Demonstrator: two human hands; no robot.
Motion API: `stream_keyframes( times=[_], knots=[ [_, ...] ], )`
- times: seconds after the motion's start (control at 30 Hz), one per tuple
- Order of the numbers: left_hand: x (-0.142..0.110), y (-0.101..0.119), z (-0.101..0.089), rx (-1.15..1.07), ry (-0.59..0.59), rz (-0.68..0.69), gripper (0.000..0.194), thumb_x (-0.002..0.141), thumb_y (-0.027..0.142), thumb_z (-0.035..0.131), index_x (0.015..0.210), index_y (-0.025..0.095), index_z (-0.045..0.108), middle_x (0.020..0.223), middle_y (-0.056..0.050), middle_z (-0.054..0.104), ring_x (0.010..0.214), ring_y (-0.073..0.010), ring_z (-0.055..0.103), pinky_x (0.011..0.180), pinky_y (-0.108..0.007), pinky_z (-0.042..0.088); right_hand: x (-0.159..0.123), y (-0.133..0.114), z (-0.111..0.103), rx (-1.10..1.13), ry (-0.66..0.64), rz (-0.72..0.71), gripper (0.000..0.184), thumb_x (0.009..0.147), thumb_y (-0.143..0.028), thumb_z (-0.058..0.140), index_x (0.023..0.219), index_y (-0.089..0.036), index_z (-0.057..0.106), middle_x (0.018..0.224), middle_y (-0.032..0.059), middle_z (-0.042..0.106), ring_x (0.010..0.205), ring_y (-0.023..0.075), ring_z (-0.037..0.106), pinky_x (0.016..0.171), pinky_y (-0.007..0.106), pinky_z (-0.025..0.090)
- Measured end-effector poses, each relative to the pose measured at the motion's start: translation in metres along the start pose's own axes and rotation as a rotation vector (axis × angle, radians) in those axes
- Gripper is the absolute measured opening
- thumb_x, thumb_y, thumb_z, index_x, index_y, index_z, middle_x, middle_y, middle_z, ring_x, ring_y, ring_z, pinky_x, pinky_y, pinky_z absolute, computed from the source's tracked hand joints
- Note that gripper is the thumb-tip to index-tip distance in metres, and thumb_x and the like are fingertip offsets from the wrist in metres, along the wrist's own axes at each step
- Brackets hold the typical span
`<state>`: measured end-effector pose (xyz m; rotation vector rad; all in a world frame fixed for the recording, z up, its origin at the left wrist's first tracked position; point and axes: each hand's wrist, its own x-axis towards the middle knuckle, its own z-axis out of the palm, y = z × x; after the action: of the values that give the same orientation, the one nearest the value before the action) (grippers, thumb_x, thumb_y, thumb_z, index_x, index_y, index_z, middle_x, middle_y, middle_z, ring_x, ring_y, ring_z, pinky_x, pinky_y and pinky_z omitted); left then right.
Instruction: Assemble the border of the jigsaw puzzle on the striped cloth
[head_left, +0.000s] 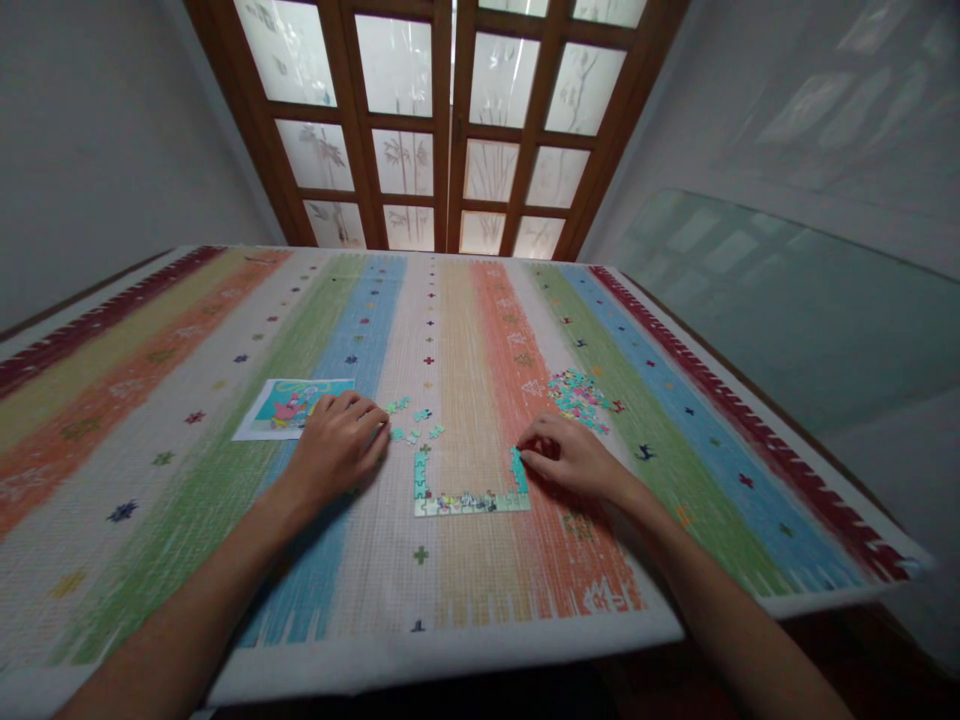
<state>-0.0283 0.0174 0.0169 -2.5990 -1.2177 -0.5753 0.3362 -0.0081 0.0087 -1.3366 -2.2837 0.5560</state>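
A partly joined puzzle border [469, 498] in teal lies on the striped table cover [480, 360], forming a U shape. My right hand [570, 455] rests at its right upright, fingers curled and pinching at the top piece there. My left hand [337, 440] lies on the cloth left of the border, fingers curled down beside a few loose pieces [411, 420]. A heap of loose pieces [581, 393] sits just beyond my right hand. A reference picture [289, 407] with a pink cartoon figure lies by my left hand.
The cover's near edge [450, 660] hangs over the table front. A wooden door with frosted glass panes [450, 120] stands behind the table. A glass sheet [787, 310] leans against the right wall.
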Motion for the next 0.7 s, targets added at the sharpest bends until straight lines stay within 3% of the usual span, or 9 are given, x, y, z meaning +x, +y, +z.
stream_keyframes(
  times=[0.27, 0.37, 0.47, 0.53, 0.6, 0.7],
  knots=[
    [0.000, -0.006, -0.002, 0.044, 0.092, -0.186, 0.045, 0.110, 0.034, 0.032, 0.081, 0.022, 0.064, 0.069, -0.003, 0.065, 0.066, -0.0225, 0.058, 0.072, -0.038, 0.042, 0.001, -0.001, 0.001, 0.009, 0.029, 0.002, 0.012, 0.091, -0.019, 0.061, 0.086, -0.023, 0.070, 0.084, 0.0061, 0.069, 0.077, 0.0210, 0.061, 0.072, 0.036, 0.045],
    [-0.001, -0.009, 0.001, 0.059, 0.106, -0.238, 0.040, 0.109, 0.030, 0.032, 0.095, 0.020, 0.068, 0.063, -0.002, 0.061, 0.060, -0.0236, 0.055, 0.069, -0.037, 0.041, 0.001, -0.001, 0.001, 0.006, 0.029, 0.001, 0.010, 0.090, -0.020, 0.062, 0.086, -0.023, 0.071, 0.084, 0.0061, 0.070, 0.078, 0.0211, 0.062, 0.073, 0.036, 0.045],
    [-0.003, -0.011, 0.006, -0.004, 0.049, -0.199, 0.036, 0.106, 0.022, 0.033, 0.121, 0.016, 0.065, 0.071, -0.005, 0.066, 0.066, -0.0261, 0.057, 0.070, -0.038, 0.042, 0.001, -0.002, 0.002, 0.010, 0.034, -0.005, 0.011, 0.091, -0.021, 0.061, 0.087, -0.022, 0.071, 0.085, 0.0073, 0.071, 0.078, 0.0214, 0.062, 0.074, 0.036, 0.045],
    [-0.004, -0.010, 0.009, -0.084, 0.019, -0.135, 0.036, 0.104, 0.020, 0.035, 0.127, 0.016, 0.062, 0.085, -0.008, 0.071, 0.074, -0.0259, 0.060, 0.074, -0.038, 0.044, 0.001, -0.003, 0.002, 0.011, 0.040, -0.012, 0.012, 0.092, -0.021, 0.060, 0.087, -0.022, 0.071, 0.085, 0.0076, 0.071, 0.078, 0.0213, 0.062, 0.074, 0.036, 0.045],
    [-0.004, -0.008, 0.010, -0.127, 0.008, -0.090, 0.033, 0.105, 0.026, 0.038, 0.121, 0.017, 0.065, 0.095, -0.010, 0.071, 0.083, -0.0258, 0.062, 0.078, -0.039, 0.046, 0.001, -0.005, 0.002, 0.015, 0.045, -0.014, 0.013, 0.091, -0.020, 0.059, 0.086, -0.022, 0.071, 0.085, 0.0074, 0.071, 0.078, 0.0210, 0.063, 0.074, 0.035, 0.045],
    [-0.004, -0.004, 0.012, -0.101, -0.010, -0.042, 0.031, 0.104, 0.037, 0.045, 0.107, 0.018, 0.070, 0.094, -0.010, 0.067, 0.087, -0.0253, 0.061, 0.080, -0.038, 0.047, 0.001, -0.006, 0.001, 0.028, 0.054, -0.014, 0.013, 0.091, -0.020, 0.060, 0.085, -0.023, 0.071, 0.085, 0.0070, 0.071, 0.078, 0.0209, 0.064, 0.073, 0.035, 0.046]
  ],
)
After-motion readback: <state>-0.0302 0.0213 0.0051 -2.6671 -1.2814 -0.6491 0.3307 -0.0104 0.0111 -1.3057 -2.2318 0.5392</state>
